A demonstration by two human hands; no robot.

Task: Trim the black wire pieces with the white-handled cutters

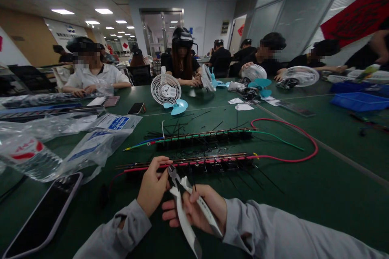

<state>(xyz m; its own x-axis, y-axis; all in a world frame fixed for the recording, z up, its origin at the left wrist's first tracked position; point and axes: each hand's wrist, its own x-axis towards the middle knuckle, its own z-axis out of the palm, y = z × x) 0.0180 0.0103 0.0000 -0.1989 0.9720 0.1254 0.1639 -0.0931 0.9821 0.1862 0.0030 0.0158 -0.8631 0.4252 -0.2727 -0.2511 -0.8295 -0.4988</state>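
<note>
Pliers (pixel 182 215), white-handled, held in the grip of the right hand (pixel 212 201), tips beside a red-cabled strip (pixel 226 162), left hand (pixel 152 189) at that strip — cannot tell what its grip holds — all toward the tabletop (pixel 304 198)'s near edge

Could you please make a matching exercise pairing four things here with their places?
1. White-handled metal pliers
2. Long red cable
3. Clear plastic red-labelled bottle
4. Shallow blue plastic tray

A. At the far right
B. In the right hand
C. Left, beside the black rectangular phone
D. Looping right of centre

Pairs: 1-B, 2-D, 3-C, 4-A
</note>
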